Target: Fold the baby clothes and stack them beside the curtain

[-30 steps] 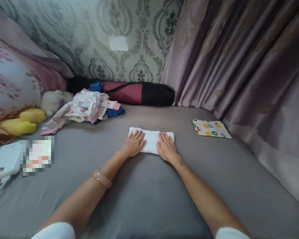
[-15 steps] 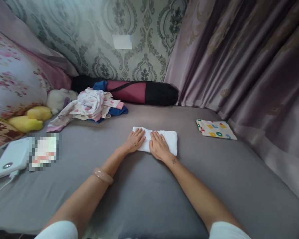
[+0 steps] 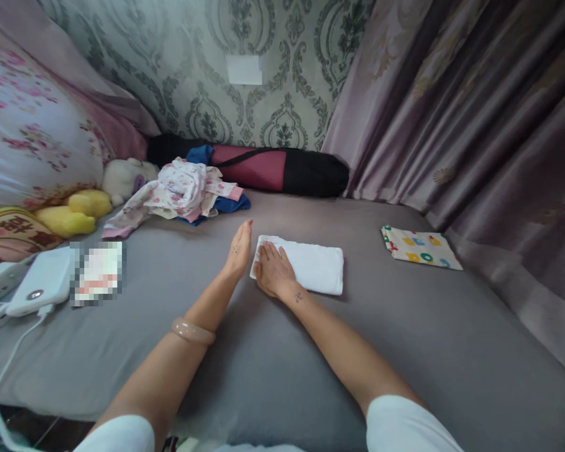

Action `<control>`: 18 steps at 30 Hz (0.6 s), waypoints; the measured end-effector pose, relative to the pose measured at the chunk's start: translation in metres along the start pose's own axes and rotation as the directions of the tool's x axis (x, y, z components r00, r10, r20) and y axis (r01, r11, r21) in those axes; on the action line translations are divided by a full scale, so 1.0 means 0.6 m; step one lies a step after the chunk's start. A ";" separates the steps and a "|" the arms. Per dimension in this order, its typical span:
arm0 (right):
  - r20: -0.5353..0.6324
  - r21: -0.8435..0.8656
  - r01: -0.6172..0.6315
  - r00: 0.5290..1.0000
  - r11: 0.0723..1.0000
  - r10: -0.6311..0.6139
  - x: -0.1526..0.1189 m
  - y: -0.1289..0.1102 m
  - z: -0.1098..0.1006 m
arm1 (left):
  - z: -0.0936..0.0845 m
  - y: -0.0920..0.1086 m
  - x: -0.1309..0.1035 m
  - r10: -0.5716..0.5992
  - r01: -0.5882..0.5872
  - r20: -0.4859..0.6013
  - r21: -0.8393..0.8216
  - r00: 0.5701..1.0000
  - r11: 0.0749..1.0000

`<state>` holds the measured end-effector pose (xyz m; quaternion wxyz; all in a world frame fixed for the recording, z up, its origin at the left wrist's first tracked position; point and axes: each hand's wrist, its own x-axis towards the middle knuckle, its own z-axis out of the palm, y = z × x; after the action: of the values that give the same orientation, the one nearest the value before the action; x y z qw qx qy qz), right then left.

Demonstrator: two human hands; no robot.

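A folded white cloth [image 3: 315, 267] lies flat on the grey bed sheet [image 3: 282, 376], in front of me. My right hand [image 3: 274, 270] rests palm down on its left end, fingers stretched out. Just left of the cloth, my left hand [image 3: 239, 248] is turned on edge with straight fingers. It holds nothing and appears slightly apart from the cloth's left edge. A pale bangle [image 3: 193, 331] sits on my left forearm.
Rumpled clothes [image 3: 183, 188] lie at the back left before a black and maroon long bag [image 3: 254, 169]. A folded patterned cloth [image 3: 421, 247] is at right. Plush toys [image 3: 75, 210], a white power bank [image 3: 44, 282] with cable and a blurred item [image 3: 98, 273] are at left.
My left hand has come off the white cloth and moved left, turning on edge. My right hand has slid to the cloth's left end. The view has shifted slightly.
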<state>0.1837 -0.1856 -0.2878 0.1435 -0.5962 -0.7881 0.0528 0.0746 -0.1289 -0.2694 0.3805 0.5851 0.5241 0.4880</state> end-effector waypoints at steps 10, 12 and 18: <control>-0.229 0.427 -0.035 0.962 0.904 0.146 -0.024 0.090 -0.077 | -0.002 0.003 -0.017 -0.014 0.016 0.087 -0.026 0.996 1.000; -0.287 0.440 -0.232 0.879 0.868 0.380 -0.054 0.142 -0.107 | -0.006 0.011 -0.019 0.028 -0.033 0.123 0.041 0.992 0.999; -0.033 0.294 -0.717 0.653 0.632 0.756 -0.141 0.254 -0.129 | 0.028 0.009 -0.034 0.070 -0.167 0.349 0.258 0.935 0.952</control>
<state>0.3680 -0.2300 -0.2667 0.2446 -0.8448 -0.4477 0.1617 0.0928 -0.1487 -0.2715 0.3461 0.7388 0.4795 0.3232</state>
